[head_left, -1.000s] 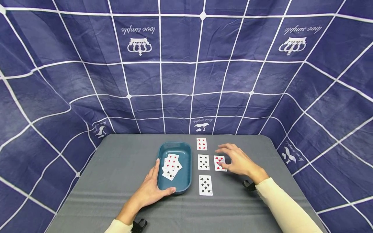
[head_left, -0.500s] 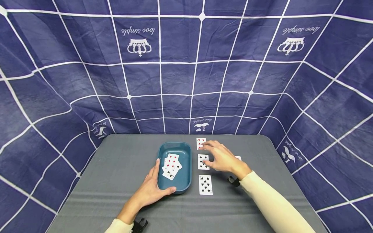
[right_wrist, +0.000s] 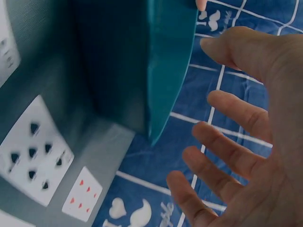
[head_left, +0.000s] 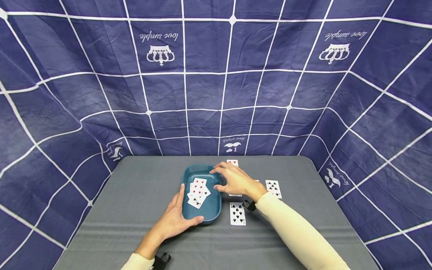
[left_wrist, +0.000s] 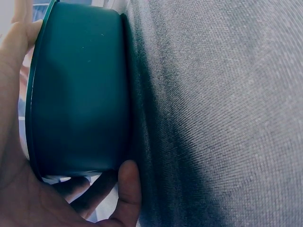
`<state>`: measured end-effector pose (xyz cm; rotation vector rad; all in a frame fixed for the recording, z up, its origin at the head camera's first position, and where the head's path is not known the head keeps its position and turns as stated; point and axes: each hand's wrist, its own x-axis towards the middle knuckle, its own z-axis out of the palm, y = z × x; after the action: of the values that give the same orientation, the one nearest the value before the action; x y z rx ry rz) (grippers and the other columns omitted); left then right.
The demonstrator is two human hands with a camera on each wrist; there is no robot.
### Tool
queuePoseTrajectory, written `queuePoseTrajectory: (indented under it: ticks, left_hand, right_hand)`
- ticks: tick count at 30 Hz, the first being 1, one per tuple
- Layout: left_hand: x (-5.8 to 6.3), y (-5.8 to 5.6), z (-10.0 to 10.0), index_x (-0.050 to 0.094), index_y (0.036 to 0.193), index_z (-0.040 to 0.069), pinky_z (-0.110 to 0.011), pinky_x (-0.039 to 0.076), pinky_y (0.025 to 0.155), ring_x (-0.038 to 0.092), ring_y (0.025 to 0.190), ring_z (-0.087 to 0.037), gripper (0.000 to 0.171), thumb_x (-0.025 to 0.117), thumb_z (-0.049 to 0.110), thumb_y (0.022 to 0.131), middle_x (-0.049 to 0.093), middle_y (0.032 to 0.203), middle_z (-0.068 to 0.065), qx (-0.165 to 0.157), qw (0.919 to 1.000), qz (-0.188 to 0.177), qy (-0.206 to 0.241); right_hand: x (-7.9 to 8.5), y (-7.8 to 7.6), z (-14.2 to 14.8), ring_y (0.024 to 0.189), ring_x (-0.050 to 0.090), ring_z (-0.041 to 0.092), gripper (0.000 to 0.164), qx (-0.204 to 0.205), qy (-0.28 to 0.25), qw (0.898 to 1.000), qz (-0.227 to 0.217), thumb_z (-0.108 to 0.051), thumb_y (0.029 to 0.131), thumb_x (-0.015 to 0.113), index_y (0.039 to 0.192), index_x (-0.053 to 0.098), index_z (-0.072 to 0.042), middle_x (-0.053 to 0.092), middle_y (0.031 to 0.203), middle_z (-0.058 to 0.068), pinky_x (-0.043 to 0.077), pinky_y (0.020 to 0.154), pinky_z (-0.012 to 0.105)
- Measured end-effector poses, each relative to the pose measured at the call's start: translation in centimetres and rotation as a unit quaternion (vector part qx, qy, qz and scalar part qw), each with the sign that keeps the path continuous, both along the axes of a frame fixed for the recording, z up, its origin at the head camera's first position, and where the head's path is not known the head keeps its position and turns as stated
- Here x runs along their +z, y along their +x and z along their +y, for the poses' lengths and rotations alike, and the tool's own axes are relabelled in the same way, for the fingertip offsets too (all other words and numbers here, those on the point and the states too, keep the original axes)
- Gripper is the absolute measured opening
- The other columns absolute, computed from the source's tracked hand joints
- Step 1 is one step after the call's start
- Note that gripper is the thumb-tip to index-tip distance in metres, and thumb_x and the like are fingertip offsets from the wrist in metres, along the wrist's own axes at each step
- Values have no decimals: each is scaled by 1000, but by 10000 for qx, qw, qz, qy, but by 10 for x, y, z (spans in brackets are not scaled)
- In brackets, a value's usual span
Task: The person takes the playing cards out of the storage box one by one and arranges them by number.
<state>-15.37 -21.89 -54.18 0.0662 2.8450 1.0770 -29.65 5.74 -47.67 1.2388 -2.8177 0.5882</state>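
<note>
The relation that seems to matter most is between the right hand (head_left: 236, 180) and the pile (head_left: 198, 191): the pile lies inside the tray (head_left: 212, 210), just to the left of the right hand's fingertips and, it seems, lower than them. That hand hangs over the tray's right rim with fingers apart and loosely bent, grasping nothing; the right wrist view shows its palm side bare. The left hand (head_left: 175, 220) grips the tray's near left corner, thumb on the near edge and fingers along the left wall, just across that wall from the pile. Which hand is nearer the pile is hard to tell.

The tray's long axis runs away from the person; the pile's top card, a diamond, lies roughly the same way. Bare tray floor shows beyond the pile and on its near side, and the right rim is the edge under the right hand.

Right of the tray lie loose cards: a spade card (head_left: 237, 214) just beside its near half, a heart card (head_left: 233, 162) by its far end, partly hidden, and a club card (head_left: 273, 188) farther out. White slivers (head_left: 235, 195) peek from under the right hand and forearm, faces hidden. Left of the tray, grey cloth (head_left: 135, 195) shows.
</note>
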Motion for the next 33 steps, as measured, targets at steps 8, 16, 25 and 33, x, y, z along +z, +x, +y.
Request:
queuePoseTrajectory:
  ticks: [8, 16, 25, 33]
  left_hand:
    - [-2, 0, 0, 0, 189, 10, -75, 44, 131, 42, 169, -56, 153, 96, 69, 86, 34, 187, -27, -40, 10000, 59, 10]
    - [-3, -2, 0, -1, 189, 11, -75, 44, 131, 42, 169, -56, 153, 96, 70, 86, 33, 188, -26, -54, 10000, 32, -21]
    - [-4, -3, -2, -1, 189, 13, -75, 43, 132, 39, 171, -56, 153, 95, 73, 85, 32, 189, -26, -16, 10000, 5, 6]
    - [-6, -3, -2, -1, 189, 15, -75, 41, 134, 37, 172, -55, 153, 94, 75, 85, 31, 190, -25, 25, 10000, -59, 25]
  right_hand:
    - [1, -6, -33, 155, 64, 36, 57, 46, 83, 9995, -305, -38, 103, 88, 156, 74, -21, 67, 163, 10, 57, 125, 61]
    - [-4, -10, -58, 152, 66, 35, 61, 89, 341, 9980, -526, -36, 102, 92, 158, 73, -19, 68, 161, 10, 55, 126, 62]
    - [-10, -14, -80, 153, 66, 33, 67, -102, 831, 9937, -742, -39, 99, 96, 160, 72, -26, 66, 167, 6, 59, 122, 62]
    - [-20, -18, -95, 151, 67, 29, 70, -215, 1024, 9913, -799, -41, 96, 99, 159, 73, -26, 67, 165, 5, 61, 121, 54]
